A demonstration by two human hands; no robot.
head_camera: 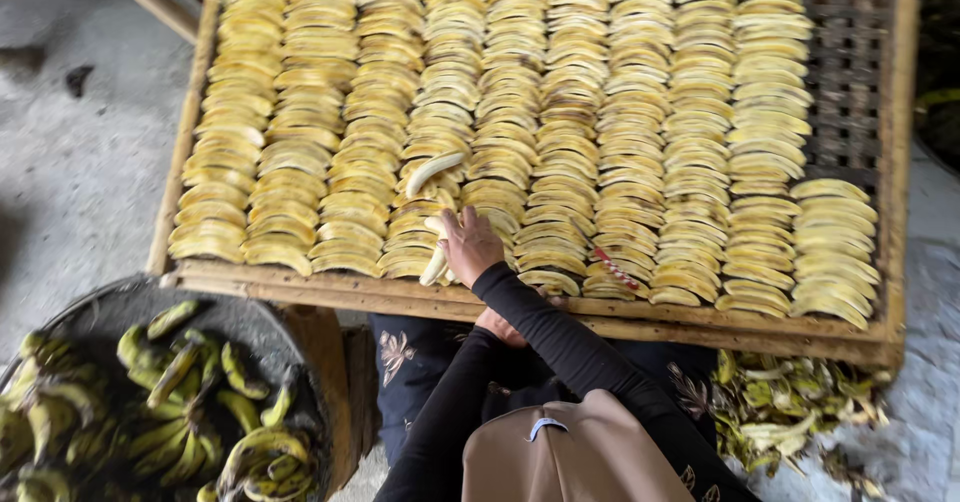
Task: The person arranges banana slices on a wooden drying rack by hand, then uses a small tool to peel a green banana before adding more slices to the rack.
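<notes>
Right hand (470, 245) pinches a peeled banana (436, 262) at the tray's (190, 112) near edge, among slices (600, 112). Judged soft, slippery, bruisable: grip mid-length, lightly. Left hand (498, 327) low, mostly hidden; state unclear.

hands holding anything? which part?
Right hand grips a peeled banana near its upper end, over the tray of slices. Left hand sits low by the tray edge, mostly hidden; cannot tell if it holds anything.

A small food-drying workplace: a wooden drying rack (905, 162) covered in rows of sliced bananas (520, 112), a basin of green bananas (150, 402), peels (790, 412) heaped on concrete floor (70, 152).
</notes>
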